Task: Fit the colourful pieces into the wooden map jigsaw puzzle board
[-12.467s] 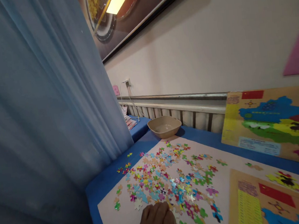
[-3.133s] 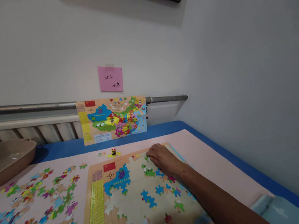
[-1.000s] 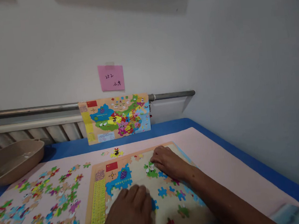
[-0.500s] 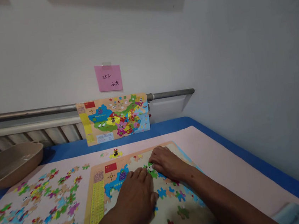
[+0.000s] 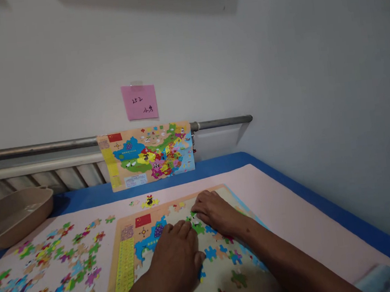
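Note:
A wooden map puzzle board (image 5: 130, 255) lies on a pink mat, partly filled with coloured pieces. My left hand (image 5: 177, 257) rests flat on the board's middle, fingers together, over blue pieces (image 5: 151, 239). Farther back, my right hand (image 5: 214, 211) presses its fingertips on a green piece (image 5: 197, 228), touching the left hand's fingertips. I cannot tell whether either hand grips a piece.
Several loose coloured pieces (image 5: 51, 268) are scattered on the pink mat (image 5: 286, 220) at left. A beige bowl (image 5: 12, 216) stands at the back left. A reference map picture (image 5: 147, 154) leans against the radiator rail. A pink note (image 5: 139, 101) is stuck on the wall. The wall is close on the right.
My left hand came from the loose pieces at left onto the board and slid forward to meet the right hand. The right hand has stayed on the green piece.

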Demonstrator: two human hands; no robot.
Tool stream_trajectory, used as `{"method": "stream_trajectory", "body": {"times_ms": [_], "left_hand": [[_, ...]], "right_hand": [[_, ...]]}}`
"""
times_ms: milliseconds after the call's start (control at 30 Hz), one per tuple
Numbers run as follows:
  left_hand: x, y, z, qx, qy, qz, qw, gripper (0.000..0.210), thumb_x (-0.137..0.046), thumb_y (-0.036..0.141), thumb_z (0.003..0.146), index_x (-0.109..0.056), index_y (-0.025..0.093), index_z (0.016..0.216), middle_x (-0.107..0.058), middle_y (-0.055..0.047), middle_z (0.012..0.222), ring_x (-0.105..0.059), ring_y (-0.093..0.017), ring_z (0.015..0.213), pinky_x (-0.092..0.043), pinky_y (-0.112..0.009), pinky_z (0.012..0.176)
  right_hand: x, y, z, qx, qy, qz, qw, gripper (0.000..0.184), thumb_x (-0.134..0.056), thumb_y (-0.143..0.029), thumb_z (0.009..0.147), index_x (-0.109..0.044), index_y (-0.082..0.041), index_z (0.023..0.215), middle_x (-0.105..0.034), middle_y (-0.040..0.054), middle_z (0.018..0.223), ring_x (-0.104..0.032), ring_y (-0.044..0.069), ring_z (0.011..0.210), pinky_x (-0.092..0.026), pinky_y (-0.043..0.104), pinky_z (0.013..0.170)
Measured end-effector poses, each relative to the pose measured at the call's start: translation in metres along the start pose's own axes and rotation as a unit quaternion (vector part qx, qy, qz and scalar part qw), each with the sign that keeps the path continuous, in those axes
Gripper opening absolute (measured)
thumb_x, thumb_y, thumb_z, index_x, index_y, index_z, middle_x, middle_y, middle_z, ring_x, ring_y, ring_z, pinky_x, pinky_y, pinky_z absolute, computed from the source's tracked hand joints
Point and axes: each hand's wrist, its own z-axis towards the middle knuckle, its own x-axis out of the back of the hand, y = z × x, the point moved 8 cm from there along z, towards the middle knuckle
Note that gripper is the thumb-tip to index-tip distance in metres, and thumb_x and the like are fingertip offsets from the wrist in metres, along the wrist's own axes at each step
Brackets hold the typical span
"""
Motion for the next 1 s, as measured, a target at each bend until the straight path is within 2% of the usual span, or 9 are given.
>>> {"method": "stream_trajectory", "body": {"times_ms": [167,367,600,700,800,900,1000], "left_hand": [[0.001,0.0,0.0,0.004,0.003,0.0,1.0,0.031,-0.052,0.029,0.096,-0.07,0.013,0.115,-0.067,-0.018,0.137,-0.058,-0.036,0.132,-0.043,-0.06,0.112],[0.002,0.0,0.001,-0.001,0.01,0.005,1.0,0.033,-0.053,0.031,0.097,-0.07,0.012,0.117,-0.067,-0.018,0.135,-0.058,-0.037,0.131,-0.045,-0.06,0.111],[0.0,-0.001,-0.001,-0.002,0.009,0.003,1.0,0.034,-0.054,0.031,0.096,-0.07,0.012,0.12,-0.066,-0.018,0.14,-0.056,-0.037,0.134,-0.043,-0.061,0.114],[0.002,-0.002,0.003,-0.005,0.012,0.004,1.0,0.034,-0.053,0.03,0.096,-0.071,0.011,0.119,-0.067,-0.018,0.139,-0.057,-0.037,0.133,-0.044,-0.061,0.113],[0.003,-0.001,0.001,-0.005,0.014,0.006,1.0,0.04,-0.054,0.03,0.096,-0.068,0.01,0.128,-0.063,-0.02,0.146,-0.055,-0.039,0.137,-0.042,-0.062,0.115],[0.004,0.014,-0.028,-0.036,0.036,-0.004,0.999,0.045,-0.058,0.031,0.096,-0.064,0.012,0.137,-0.062,-0.019,0.148,-0.056,-0.04,0.135,-0.046,-0.061,0.111],[0.009,0.051,-0.09,-0.15,0.098,-0.069,0.981,0.034,-0.051,0.028,0.102,-0.067,0.019,0.131,-0.07,-0.016,0.132,-0.066,-0.033,0.118,-0.054,-0.05,0.099]], "right_hand": [[0.004,0.0,-0.001,-0.004,0.009,-0.01,1.0,0.017,-0.054,-0.02,0.103,-0.062,-0.018,0.088,-0.063,0.0065,0.098,-0.054,0.023,0.098,-0.036,0.037,0.085],[0.0,0.0,0.0,-0.002,0.008,-0.009,1.0,0.008,-0.063,-0.019,0.097,-0.063,-0.019,0.09,-0.064,0.0069,0.102,-0.054,0.024,0.103,-0.035,0.037,0.087],[-0.002,0.003,0.001,-0.012,0.019,-0.014,1.0,0.01,-0.062,-0.019,0.098,-0.063,-0.018,0.088,-0.063,0.0072,0.1,-0.054,0.025,0.102,-0.034,0.038,0.086],[0.004,0.004,0.001,-0.014,0.022,-0.01,1.0,0.011,-0.061,-0.02,0.1,-0.064,-0.018,0.089,-0.063,0.0072,0.099,-0.054,0.024,0.1,-0.035,0.037,0.087],[0.017,0.008,-0.002,-0.027,0.033,-0.008,0.999,0.012,-0.056,-0.02,0.104,-0.067,-0.019,0.099,-0.065,0.0084,0.105,-0.054,0.024,0.103,-0.035,0.038,0.088],[0.027,0.008,-0.011,-0.031,0.035,-0.014,0.999,0.013,-0.055,-0.02,0.104,-0.068,-0.019,0.101,-0.066,0.0088,0.107,-0.054,0.025,0.105,-0.034,0.04,0.09],[0.024,-0.004,-0.03,-0.003,-0.003,-0.028,1.0,0.02,-0.052,-0.019,0.105,-0.064,-0.019,0.089,-0.066,0.0079,0.102,-0.055,0.025,0.101,-0.034,0.041,0.087]]}}
